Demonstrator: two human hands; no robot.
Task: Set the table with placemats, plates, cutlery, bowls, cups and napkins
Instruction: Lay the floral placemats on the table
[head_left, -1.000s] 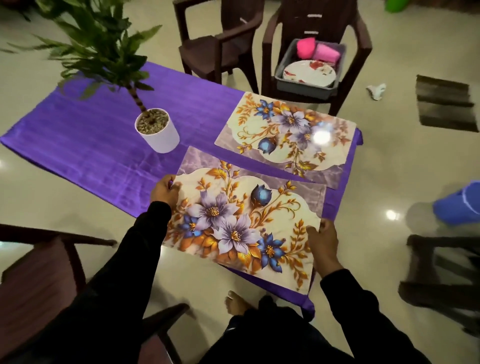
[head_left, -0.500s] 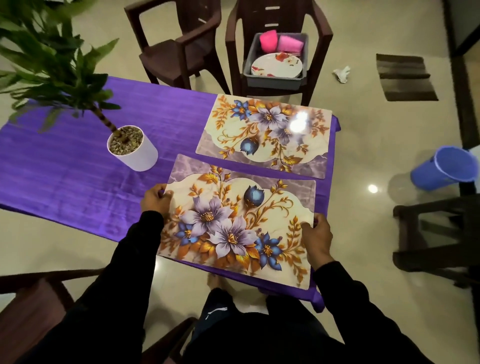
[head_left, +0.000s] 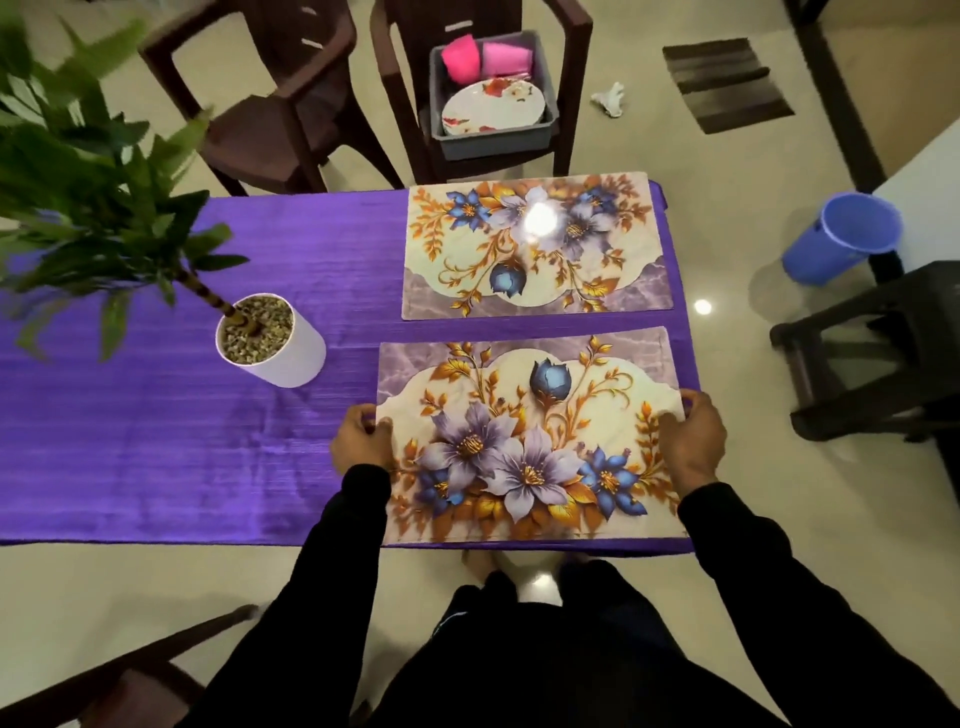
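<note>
No readable writing. Left hand (head_left: 361, 444) and right hand (head_left: 693, 441), fingers curled, pinch short edges of floral placemat (head_left: 530, 441) lying at bench (head_left: 156, 415) near edge.

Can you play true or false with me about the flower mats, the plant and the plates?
1. Both hands hold the near placemat. True: the left hand grips its left edge and the right hand its right edge.
2. The plates are on the table. False: they sit in a grey tub on a chair.
3. The plant pot stands on a placemat. False: it stands on the purple cloth.
4. Two placemats are on the table. True: the far placemat lies beyond the near one.
</note>
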